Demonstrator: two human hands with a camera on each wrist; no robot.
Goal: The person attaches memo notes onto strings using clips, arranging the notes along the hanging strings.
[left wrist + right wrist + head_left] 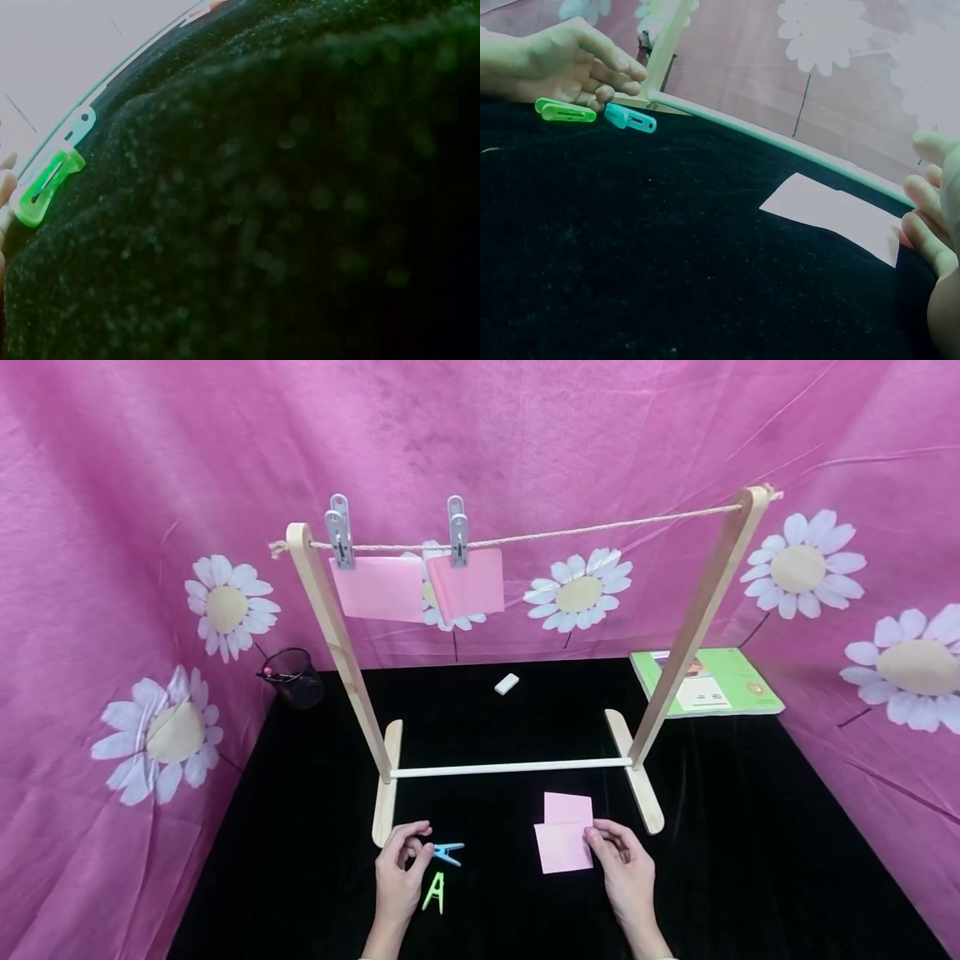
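My left hand [401, 868] is beside a blue clothespin [447, 853], its thumb tip close to the pin's end and a gap between thumb and index finger. Just below lies a green clothespin [435, 892], also in the left wrist view, where little of the hand shows. My right hand [624, 870] pinches pink paper notes [564, 849] at their right edge, low over the black cloth. Two overlapping pieces show from above. On the rope [570, 532] hang two pink notes [381, 589], each under a grey clip [458, 531].
A wooden frame [697, 618] holds the rope, with a white bar [510, 767] joining its feet. A white eraser [507, 684] lies behind the bar. At the back stand a black mesh pen cup [300, 681] on the left and a green book [738, 681] on the right.
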